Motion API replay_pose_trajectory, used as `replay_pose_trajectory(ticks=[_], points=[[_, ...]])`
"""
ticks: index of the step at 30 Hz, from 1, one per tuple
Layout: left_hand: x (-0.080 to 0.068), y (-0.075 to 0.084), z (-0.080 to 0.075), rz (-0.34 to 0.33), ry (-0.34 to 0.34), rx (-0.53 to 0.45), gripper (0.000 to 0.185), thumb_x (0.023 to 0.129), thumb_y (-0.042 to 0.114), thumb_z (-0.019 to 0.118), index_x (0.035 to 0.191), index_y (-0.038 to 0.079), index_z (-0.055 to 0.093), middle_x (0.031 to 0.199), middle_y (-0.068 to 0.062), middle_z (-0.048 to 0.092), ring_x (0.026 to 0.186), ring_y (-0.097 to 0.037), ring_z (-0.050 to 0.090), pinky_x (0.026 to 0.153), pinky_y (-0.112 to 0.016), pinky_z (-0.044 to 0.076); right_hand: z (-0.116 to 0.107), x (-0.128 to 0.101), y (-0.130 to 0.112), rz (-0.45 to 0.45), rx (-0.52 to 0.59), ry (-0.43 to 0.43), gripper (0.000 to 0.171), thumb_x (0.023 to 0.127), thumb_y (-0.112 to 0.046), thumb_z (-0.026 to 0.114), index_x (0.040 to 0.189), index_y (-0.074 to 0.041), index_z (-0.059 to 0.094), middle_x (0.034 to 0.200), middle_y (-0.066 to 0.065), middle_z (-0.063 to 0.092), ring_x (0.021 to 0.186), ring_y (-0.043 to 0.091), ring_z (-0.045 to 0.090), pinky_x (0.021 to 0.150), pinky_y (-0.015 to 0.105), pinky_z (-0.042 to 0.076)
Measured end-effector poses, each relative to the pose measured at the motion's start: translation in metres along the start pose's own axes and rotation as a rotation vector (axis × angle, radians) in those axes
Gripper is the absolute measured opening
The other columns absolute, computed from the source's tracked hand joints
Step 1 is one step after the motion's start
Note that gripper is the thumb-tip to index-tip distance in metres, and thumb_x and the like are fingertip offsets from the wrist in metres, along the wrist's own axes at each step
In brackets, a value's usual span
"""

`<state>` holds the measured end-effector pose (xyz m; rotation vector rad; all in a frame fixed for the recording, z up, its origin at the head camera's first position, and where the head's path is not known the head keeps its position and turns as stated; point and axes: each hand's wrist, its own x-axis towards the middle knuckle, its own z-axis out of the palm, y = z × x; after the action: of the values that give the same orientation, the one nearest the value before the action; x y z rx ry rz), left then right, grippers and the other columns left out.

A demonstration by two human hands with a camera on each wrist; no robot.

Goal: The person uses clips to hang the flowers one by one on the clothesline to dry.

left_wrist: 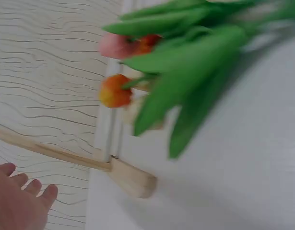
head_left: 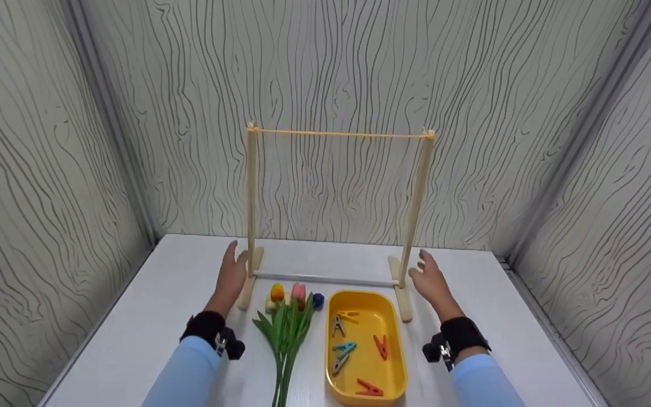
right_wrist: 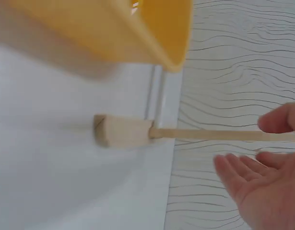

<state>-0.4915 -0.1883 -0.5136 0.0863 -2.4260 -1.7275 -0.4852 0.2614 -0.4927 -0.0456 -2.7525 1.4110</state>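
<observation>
Left hand (head_left: pixel 231 278) and right hand (head_left: pixel 430 281), both relaxed and empty, beside the wooden rack's (head_left: pixel 338 134) uprights, no legible writing anywhere.

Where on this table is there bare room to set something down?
Bare table lies left of the left hand, right of the right hand out to the table edge, and behind the wooden rack along the wall. The front middle is crowded: tulips beside the yellow tray of clothespins.
</observation>
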Motion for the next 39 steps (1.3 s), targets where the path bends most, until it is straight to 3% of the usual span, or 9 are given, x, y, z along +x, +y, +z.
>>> replay_pose_trajectory(ticks=[4, 7, 13, 18, 23, 27, 33, 36, 39], points=[[0.015, 0.033, -0.009, -0.008, -0.106, -0.095, 0.071, 0.116, 0.041, 0.028, 0.177, 0.018, 0.000, 0.186, -0.013, -0.001, 0.173, -0.038, -0.001, 0.141, -0.059, 0.006, -0.009, 0.015, -0.025, 0.007, 0.214, 0.017, 0.085, 0.103, -0.013, 0.044, 0.175, -0.006, -0.001, 0.184, 0.021, 0.005, 0.172, 0.040, 0.009, 0.140, 0.058, 0.015], [0.020, 0.046, -0.009, -0.016, -0.164, -0.103, 0.072, 0.116, 0.044, 0.027, 0.176, 0.018, -0.004, 0.186, -0.012, -0.004, 0.173, -0.037, -0.003, 0.141, -0.059, 0.004, -0.013, 0.020, -0.032, -0.027, 0.216, -0.021, 0.090, 0.100, -0.011, 0.046, 0.175, -0.010, -0.004, 0.185, 0.020, 0.003, 0.173, 0.039, 0.003, 0.140, 0.062, 0.013], [0.024, 0.049, -0.005, -0.038, -0.191, -0.128, 0.071, 0.116, 0.039, 0.027, 0.176, 0.013, -0.001, 0.186, -0.013, -0.004, 0.173, -0.036, -0.005, 0.141, -0.058, 0.002, -0.012, 0.019, -0.027, -0.046, 0.224, -0.047, 0.097, 0.093, -0.001, 0.046, 0.176, -0.016, -0.002, 0.185, 0.016, 0.007, 0.173, 0.037, 0.004, 0.138, 0.066, 0.015], [0.022, 0.046, -0.004, -0.031, -0.180, -0.142, 0.069, 0.117, 0.035, 0.027, 0.176, 0.009, 0.004, 0.185, -0.017, -0.002, 0.173, -0.038, -0.002, 0.141, -0.057, 0.004, -0.013, 0.011, -0.021, -0.051, 0.226, -0.022, 0.098, 0.090, 0.001, 0.046, 0.177, -0.018, 0.005, 0.184, 0.016, 0.013, 0.173, 0.038, 0.009, 0.133, 0.061, 0.029], [0.014, 0.046, -0.001, -0.030, -0.167, -0.134, 0.070, 0.115, 0.035, 0.030, 0.175, 0.007, 0.006, 0.185, -0.018, 0.003, 0.172, -0.038, 0.005, 0.141, -0.058, 0.008, -0.014, 0.001, -0.017, -0.056, 0.213, -0.009, 0.096, 0.092, 0.002, 0.048, 0.177, -0.020, 0.007, 0.184, 0.013, 0.015, 0.172, 0.039, 0.013, 0.115, 0.048, 0.043], [0.002, 0.046, 0.001, -0.027, -0.148, -0.127, 0.070, 0.114, 0.035, 0.031, 0.176, 0.009, 0.009, 0.183, -0.019, 0.009, 0.171, -0.039, 0.011, 0.140, -0.059, 0.013, -0.017, -0.008, -0.017, -0.065, 0.211, 0.009, 0.095, 0.093, 0.003, 0.048, 0.177, -0.019, 0.009, 0.184, 0.013, 0.017, 0.172, 0.039, 0.014, 0.108, 0.044, 0.043], [-0.020, 0.043, 0.001, -0.017, -0.144, -0.133, 0.068, 0.115, 0.034, 0.030, 0.175, 0.009, 0.012, 0.180, -0.021, 0.017, 0.169, -0.041, 0.016, 0.139, -0.062, 0.016, -0.017, -0.025, -0.015, -0.044, 0.212, 0.037, 0.092, 0.094, 0.002, 0.046, 0.176, -0.018, 0.011, 0.183, 0.015, 0.019, 0.171, 0.040, 0.018, 0.121, 0.053, 0.045], [-0.028, 0.044, 0.001, -0.015, -0.143, -0.133, 0.069, 0.114, 0.034, 0.030, 0.175, 0.010, 0.012, 0.180, -0.021, 0.015, 0.169, -0.042, 0.015, 0.138, -0.064, 0.016, -0.016, -0.033, -0.013, -0.043, 0.216, 0.047, 0.090, 0.095, 0.002, 0.045, 0.176, -0.015, 0.011, 0.183, 0.016, 0.020, 0.171, 0.040, 0.018, 0.133, 0.060, 0.035], [-0.035, 0.045, 0.001, -0.022, -0.132, -0.130, 0.069, 0.114, 0.035, 0.031, 0.176, 0.011, 0.013, 0.181, -0.020, 0.015, 0.170, -0.041, 0.015, 0.138, -0.064, 0.016, -0.016, -0.040, -0.012, -0.049, 0.210, 0.057, 0.088, 0.096, 0.002, 0.046, 0.176, -0.011, 0.011, 0.183, 0.018, 0.020, 0.171, 0.039, 0.017, 0.139, 0.058, 0.022]])
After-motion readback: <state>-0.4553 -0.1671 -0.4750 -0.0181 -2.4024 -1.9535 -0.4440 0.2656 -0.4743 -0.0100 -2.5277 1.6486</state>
